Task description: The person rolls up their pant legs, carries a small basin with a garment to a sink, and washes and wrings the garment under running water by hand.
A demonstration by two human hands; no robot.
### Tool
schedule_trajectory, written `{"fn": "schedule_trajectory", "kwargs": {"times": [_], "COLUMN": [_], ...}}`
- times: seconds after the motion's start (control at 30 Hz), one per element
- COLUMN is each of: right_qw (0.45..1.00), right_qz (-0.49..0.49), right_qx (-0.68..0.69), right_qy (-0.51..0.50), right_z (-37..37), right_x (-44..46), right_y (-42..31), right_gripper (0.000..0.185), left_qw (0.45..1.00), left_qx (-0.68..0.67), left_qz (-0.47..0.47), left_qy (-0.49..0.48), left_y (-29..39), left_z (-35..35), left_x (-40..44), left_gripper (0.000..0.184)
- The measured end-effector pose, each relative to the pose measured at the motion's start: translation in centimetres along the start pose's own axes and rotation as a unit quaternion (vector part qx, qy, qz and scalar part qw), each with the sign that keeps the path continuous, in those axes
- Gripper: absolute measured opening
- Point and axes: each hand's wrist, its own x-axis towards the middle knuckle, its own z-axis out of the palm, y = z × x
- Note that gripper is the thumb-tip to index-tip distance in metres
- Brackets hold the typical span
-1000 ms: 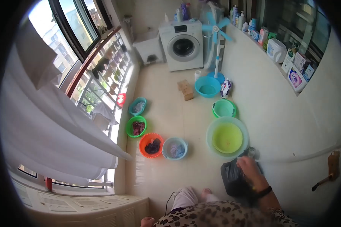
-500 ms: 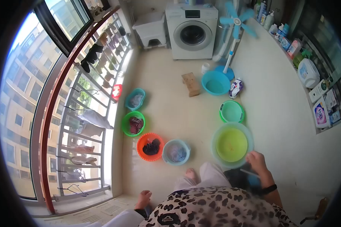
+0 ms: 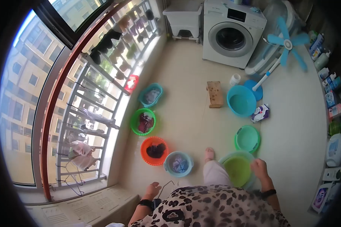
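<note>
Leopard-print top [image 3: 212,206], apparently pale trousers [image 3: 216,174]

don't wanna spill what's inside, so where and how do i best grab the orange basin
Take the orange basin by its rim, probably at the left and far-right edges, from above: it stands upright, open rim uppermost around the dark cloth, and the pale blue basin crowds its near-right side.

The washing machine [image 3: 231,38] stood at the far end, left of the pedestal fan [image 3: 288,44]; four clothes-filled basins [image 3: 144,151] sat near the railing [image 3: 86,133], a tub [image 3: 236,153] right.
</note>
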Motion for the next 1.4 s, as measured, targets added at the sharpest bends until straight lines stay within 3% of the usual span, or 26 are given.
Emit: {"fn": "schedule_trajectory", "kwargs": {"times": [0.13,0.27,0.33,0.4,0.53,0.6,0.63,0.73,0.83,0.93,1.0,1.03,1.13,1.17,1.23,1.33,1.4], "right_qw": [0.994,0.979,0.971,0.956,0.922,0.911,0.905,0.901,0.892,0.880,0.872,0.867,0.809,0.773,0.659,0.818,0.838], "right_qz": [-0.041,-0.062,-0.090,-0.129,-0.208,-0.208,-0.206,-0.206,-0.178,-0.159,-0.231,-0.267,-0.329,-0.278,-0.170,-0.045,-0.008], "right_qx": [-0.041,-0.056,-0.057,-0.094,-0.120,-0.118,-0.117,-0.124,-0.083,-0.056,-0.008,0.016,0.018,-0.059,-0.212,-0.247,-0.216], "right_qy": [-0.092,-0.184,-0.213,-0.245,-0.303,-0.335,-0.352,-0.362,-0.407,-0.443,-0.431,-0.421,-0.486,-0.568,-0.701,-0.518,-0.501], "right_z": [-0.7,1.9,3.6,5.6,10.5,12.7,13.7,16.5,20.2,25.6,29.8,31.8,36.4,37.2,38.1,36.9,34.8], "right_x": [8.3,14.1,16.3,18.1,20.9,22.3,22.9,25.5,29.2,32.1,32.9,33.4,33.1,33.3,34.0,38.3,41.0], "right_y": [-4.9,-5.9,-6.2,-6.8,-8.6,-9.9,-10.7,-14.0,-18.2,-22.2,-23.2,-23.6,-24.6,-24.5,-24.2,-23.3,-20.0], "right_gripper": [0.023,0.022,0.022,0.022,0.021,0.020,0.019,0.018,0.018,0.026,0.033,0.036,0.041,0.041,0.042,0.041,0.035], "left_qw": [1.000,0.990,0.988,0.993,0.977,0.947,0.966,0.903,0.817,0.762,0.747,0.762,0.784,0.773,0.803,0.889,0.942], "left_qx": [-0.023,-0.101,-0.142,-0.084,-0.137,-0.153,-0.153,-0.413,-0.566,-0.633,-0.643,-0.618,-0.589,-0.600,-0.559,-0.419,-0.318], "left_qz": [-0.005,0.073,0.057,0.068,-0.068,-0.133,-0.087,-0.053,-0.059,-0.096,-0.102,-0.071,-0.036,-0.053,-0.049,-0.057,-0.020], "left_qy": [-0.009,0.060,0.007,-0.053,-0.149,-0.251,-0.188,-0.110,-0.097,-0.098,-0.135,-0.180,-0.196,-0.199,-0.200,-0.176,-0.102], "left_y": [8.1,14.6,16.5,18.3,18.0,20.5,20.4,18.1,20.1,20.1,20.0,19.0,19.7,20.2,19.3,20.0,21.3], "left_z": [1.0,2.1,3.2,3.4,3.6,0.4,0.7,1.9,-5.1,-9.3,-10.0,-9.4,-9.6,-10.0,-8.9,-7.2,-6.6], "left_x": [4.6,12.2,15.4,17.5,22.3,22.1,22.6,25.3,25.9,27.0,27.8,28.5,28.9,28.9,29.7,30.7,32.0], "left_gripper": [0.060,0.058,0.058,0.063,0.056,0.049,0.037,0.030,0.024,0.025,0.028,0.026,0.025,0.024,0.023,0.029,0.037]}}
